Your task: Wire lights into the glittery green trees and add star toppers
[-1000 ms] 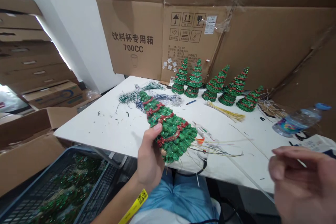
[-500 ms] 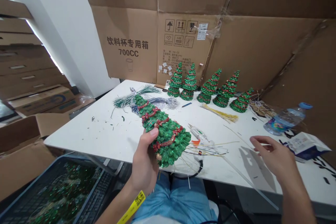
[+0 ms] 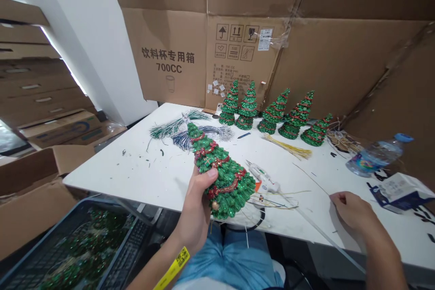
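Observation:
A glittery green Christmas tree ornament with red garlands and a clear topper leans up and left over the table's front edge. My left hand is closed round it, thumb on its face. My right hand is at the table's right front, fingertips pinched on the end of a thin yellowish wire. Between the hands lie a glue gun with a long translucent glue stick and several loose wires. Part of the gun is hidden behind the ornament.
Several similar trees stand at the back against cardboard. Bundles of green wires, blue wires and yellow wires lie on the table. A water bottle and small box are right; a crate is lower left.
My right hand has come down to the tabletop and closed its fingertips on the thin wire. The ornament in my left hand has shifted slightly right in view.

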Demonstrator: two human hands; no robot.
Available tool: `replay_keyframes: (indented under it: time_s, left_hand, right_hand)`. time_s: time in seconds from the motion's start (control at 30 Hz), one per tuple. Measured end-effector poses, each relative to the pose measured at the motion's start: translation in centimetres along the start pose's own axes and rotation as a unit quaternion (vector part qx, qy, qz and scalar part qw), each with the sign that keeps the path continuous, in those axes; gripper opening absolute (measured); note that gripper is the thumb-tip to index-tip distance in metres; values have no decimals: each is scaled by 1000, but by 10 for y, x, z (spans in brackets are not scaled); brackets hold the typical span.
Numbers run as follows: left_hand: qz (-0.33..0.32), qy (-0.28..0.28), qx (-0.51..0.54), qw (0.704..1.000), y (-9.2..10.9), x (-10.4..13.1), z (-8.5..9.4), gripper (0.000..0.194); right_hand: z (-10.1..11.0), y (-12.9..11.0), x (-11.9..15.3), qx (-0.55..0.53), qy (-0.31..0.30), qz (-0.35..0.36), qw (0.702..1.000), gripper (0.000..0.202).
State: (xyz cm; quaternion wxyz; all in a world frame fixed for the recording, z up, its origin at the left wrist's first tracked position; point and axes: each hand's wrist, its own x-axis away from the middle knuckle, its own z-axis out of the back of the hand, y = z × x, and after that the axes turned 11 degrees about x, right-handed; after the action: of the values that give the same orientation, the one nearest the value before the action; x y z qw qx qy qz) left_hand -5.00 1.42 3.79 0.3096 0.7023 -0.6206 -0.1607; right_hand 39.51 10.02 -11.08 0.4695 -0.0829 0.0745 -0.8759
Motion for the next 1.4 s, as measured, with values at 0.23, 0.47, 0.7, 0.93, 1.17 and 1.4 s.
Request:
replay_keyframes:
  time_s: [0.23, 0.47, 0.7, 0.93, 1.17, 1.4]
  left_hand:
    - [-1, -1, -8, 1000, -1, 7, -9, 72]
    - [17, -10, 0, 1000, -1, 8, -9, 73]
    - [56, -31, -28, 998, -3, 8, -6, 68]
    - [121, -61, -50, 989, -5, 9, -4, 72]
    - [203, -122, -9, 972, -3, 10, -3, 55]
    - [270, -150, 6, 951, -5, 7, -2, 44]
  right_hand:
    - [34, -15, 22, -230, 93, 24, 968, 22]
    - [89, -56, 82, -532, 73, 123, 835, 41]
    - [99, -92, 137, -665, -13, 126, 736, 55]
    - [92, -132, 180, -667, -101, 197, 711, 23]
    - [85, -140, 187, -595, -57, 280, 751, 12]
    - [73, -135, 183, -544, -51, 309, 779, 6]
